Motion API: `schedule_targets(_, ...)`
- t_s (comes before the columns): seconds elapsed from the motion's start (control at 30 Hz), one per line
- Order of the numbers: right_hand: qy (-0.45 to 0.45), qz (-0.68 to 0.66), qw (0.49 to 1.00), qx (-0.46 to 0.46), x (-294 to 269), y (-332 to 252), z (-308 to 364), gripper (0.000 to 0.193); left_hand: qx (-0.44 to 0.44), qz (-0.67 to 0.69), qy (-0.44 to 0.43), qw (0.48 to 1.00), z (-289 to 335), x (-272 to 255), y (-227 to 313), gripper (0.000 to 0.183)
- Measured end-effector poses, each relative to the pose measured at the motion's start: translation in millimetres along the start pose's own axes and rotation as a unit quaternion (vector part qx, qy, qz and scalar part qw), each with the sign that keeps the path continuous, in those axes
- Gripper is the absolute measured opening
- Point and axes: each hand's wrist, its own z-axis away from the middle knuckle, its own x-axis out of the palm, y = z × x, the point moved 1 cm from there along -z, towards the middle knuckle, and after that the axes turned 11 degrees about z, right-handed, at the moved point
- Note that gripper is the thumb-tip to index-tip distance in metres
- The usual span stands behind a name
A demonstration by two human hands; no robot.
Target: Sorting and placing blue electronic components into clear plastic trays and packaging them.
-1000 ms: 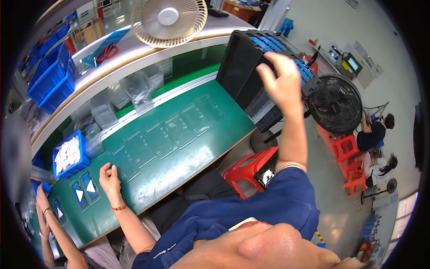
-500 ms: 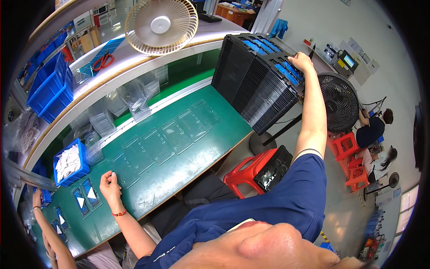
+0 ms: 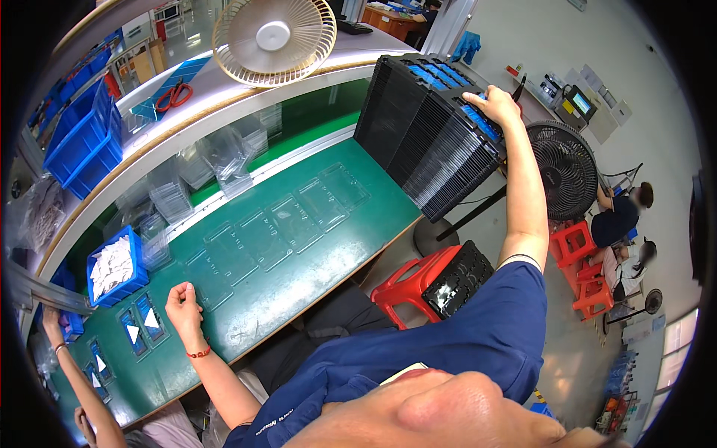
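My right hand (image 3: 496,106) reaches over the top of a tall stack of black trays (image 3: 429,134) at the back right of the bench. Its fingers are apart, at the blue flat pieces (image 3: 479,122) lying in the top tray; whether it grips one is hard to make out. Above the green bench top, my left hand (image 3: 184,305) hovers with fingers curled and thumb raised, nothing visible in it. It is nearest to a clear plastic tray (image 3: 209,280), one of several in a row. To its left lie clear trays with blue pieces and white triangles (image 3: 151,318).
A blue bin of white slips (image 3: 113,269) stands left; clear packs (image 3: 170,200) lean behind. The shelf holds a fan (image 3: 273,36), red scissors (image 3: 174,97) and blue crates (image 3: 84,142). Another person's arm (image 3: 82,381) is far left. A red stool (image 3: 414,276) and black fan (image 3: 560,170) stand right.
My right hand has shifted slightly left over the top tray, its fingers spreading more. My left hand has stayed almost still. The other person's hand has moved farther away.
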Motion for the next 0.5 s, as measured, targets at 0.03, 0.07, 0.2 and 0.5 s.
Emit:
schedule_targets(0.03,0.003,-0.024,1.000,-0.005,4.3,4.1,-2.1,0.076,-0.001,0.001,-0.001,1.000,-0.8,0.1,-0.9,0.016)
schedule_targets(0.07,0.005,-0.048,0.999,-0.009,8.6,7.2,-3.6,0.077,-0.001,0.000,-0.004,1.000,-1.9,0.0,-2.1,0.015)
schedule_targets(0.2,0.106,-0.057,0.993,-0.020,12.7,8.4,0.5,0.074,0.000,-0.004,-0.007,1.000,-2.1,1.0,-2.1,0.014)
schedule_targets(0.5,0.014,-0.020,0.998,-0.054,-29.5,-35.3,49.0,0.082,-0.011,0.002,-0.004,1.000,-2.2,0.1,-4.1,0.014)
